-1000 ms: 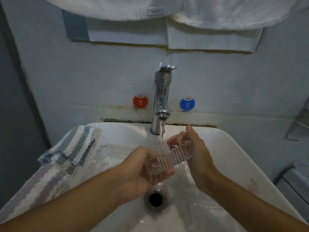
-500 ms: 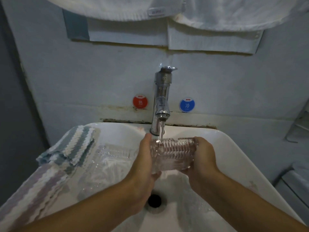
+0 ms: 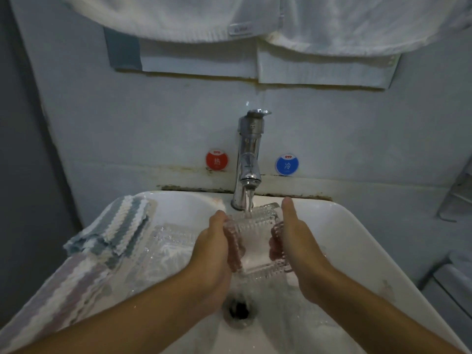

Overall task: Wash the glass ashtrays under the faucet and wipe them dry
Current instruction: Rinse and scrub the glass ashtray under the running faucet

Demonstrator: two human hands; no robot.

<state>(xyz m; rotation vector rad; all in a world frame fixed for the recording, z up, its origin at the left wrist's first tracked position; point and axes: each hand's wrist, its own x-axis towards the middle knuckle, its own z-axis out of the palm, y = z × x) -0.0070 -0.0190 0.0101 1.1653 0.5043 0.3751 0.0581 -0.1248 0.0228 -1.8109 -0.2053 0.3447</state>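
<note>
Ashtray [image 3: 256,235], gripped by curled fingers of both hands [image 3: 213,247] [image 3: 296,241], catches faucet [image 3: 249,159] water above the sink [image 3: 352,241].

Under the faucet [image 3: 249,159] is the held ashtray [image 3: 258,238]; left of the faucet lie another ashtray [image 3: 168,249] and a cloth [image 3: 120,228]; before it, the drain [image 3: 238,311].
</note>
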